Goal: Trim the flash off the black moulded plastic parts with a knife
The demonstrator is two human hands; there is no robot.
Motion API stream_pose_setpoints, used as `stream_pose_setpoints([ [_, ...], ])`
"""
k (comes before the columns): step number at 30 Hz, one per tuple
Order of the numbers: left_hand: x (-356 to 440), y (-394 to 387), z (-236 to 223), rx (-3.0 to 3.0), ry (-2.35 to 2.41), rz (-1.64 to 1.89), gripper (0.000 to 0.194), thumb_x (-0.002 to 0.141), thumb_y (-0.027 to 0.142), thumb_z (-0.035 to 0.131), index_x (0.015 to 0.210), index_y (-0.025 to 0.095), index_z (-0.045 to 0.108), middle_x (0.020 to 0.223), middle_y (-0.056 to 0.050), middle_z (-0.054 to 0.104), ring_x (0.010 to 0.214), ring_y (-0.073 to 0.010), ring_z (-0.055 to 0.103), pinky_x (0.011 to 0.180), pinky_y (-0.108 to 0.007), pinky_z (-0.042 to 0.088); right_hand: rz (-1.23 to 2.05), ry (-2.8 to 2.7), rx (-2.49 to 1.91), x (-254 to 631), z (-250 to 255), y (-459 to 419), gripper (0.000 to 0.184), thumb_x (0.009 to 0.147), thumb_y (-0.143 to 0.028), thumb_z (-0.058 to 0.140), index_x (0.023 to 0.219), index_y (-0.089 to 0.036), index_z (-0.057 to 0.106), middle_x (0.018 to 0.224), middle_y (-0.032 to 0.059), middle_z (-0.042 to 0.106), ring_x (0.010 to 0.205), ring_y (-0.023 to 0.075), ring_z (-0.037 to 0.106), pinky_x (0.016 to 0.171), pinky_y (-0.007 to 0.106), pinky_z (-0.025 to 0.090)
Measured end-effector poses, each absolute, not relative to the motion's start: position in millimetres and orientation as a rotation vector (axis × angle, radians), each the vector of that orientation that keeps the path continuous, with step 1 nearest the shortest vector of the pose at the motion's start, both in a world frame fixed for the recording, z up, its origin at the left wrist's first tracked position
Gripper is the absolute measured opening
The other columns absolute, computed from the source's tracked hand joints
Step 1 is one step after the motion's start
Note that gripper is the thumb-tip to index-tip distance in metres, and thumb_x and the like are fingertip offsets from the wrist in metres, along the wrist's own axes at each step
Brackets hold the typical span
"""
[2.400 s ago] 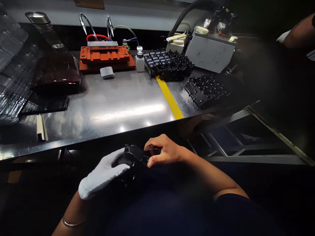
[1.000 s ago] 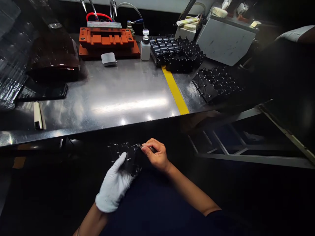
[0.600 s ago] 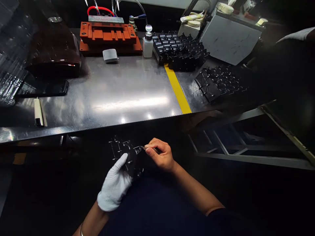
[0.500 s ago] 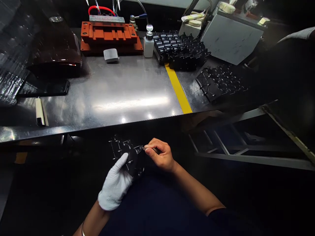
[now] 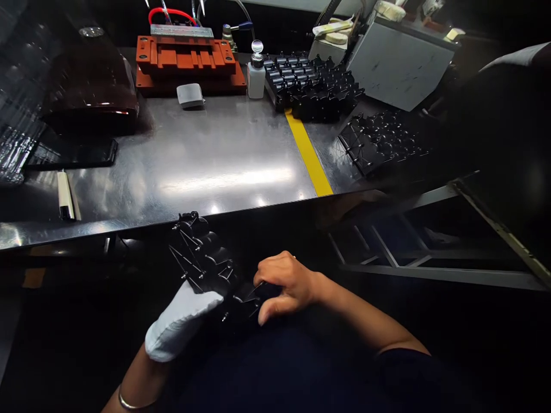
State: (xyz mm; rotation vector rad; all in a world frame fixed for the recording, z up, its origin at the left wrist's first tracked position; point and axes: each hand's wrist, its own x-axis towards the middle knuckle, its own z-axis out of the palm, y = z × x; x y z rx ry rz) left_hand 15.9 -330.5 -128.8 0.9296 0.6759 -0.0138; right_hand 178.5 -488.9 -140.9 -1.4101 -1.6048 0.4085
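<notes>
While the left hand in its white cotton glove grasps it from below, the spiky black moulded plastic frame tilts up just in front of the near edge of the brushed steel desk, apparently steadied for the bare right hand, its fingers curled at the frame's lower end; whether they're pinching anything, I can't tell.

**Bright desk, dim foreground**

Hard light from above strikes the steel desk, leaving a long white glare band and small hot spots near its front edge. Below that edge the view falls into deep shadow, where the black moulded part loses detail beside the bright white glove. The right side fades almost to black, and the wide lens bends the outer edges.
</notes>
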Motion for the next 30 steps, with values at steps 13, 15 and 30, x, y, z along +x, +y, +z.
stream_pose_setpoints([
  [13,25.8,-341.4,-136.3,0.700,0.708,0.069,0.046,0.069,0.019,0.078,0.115,0.021,0.069,0.092,-0.005,0.076,0.092,-0.0234,0.068,0.088,-0.031,0.052,0.170,-1.639,-1.521,190.2,-135.1,-482.0,0.050,0.089,-0.057,0.051,0.056,-0.020,0.045,0.053,-0.0024,0.041,0.049,0.0094,0.035,0.048,0.025,0.023],
  [15,26.6,-343.6,-138.4,0.652,0.731,0.072,0.043,0.069,0.018,0.079,0.111,0.021,0.070,0.088,-0.003,0.076,0.080,-0.0197,0.069,0.075,-0.026,0.054,0.120,-1.670,-1.533,190.9,-135.4,-481.7,0.051,0.091,-0.054,0.050,0.054,-0.020,0.042,0.052,-0.0024,0.039,0.049,0.0096,0.034,0.047,0.026,0.023],
  [30,26.6,-339.2,-138.4,0.359,0.730,-0.091,0.021,0.085,0.022,0.062,0.102,0.014,0.072,0.078,-0.005,0.075,0.068,-0.0167,0.071,0.068,-0.024,0.057,0.303,-1.238,-1.488,209.2,-136.0,-489.3,0.031,0.081,-0.049,0.067,0.073,-0.019,0.063,0.066,0.0006,0.058,0.054,0.0097,0.048,0.051,0.023,0.040],
])
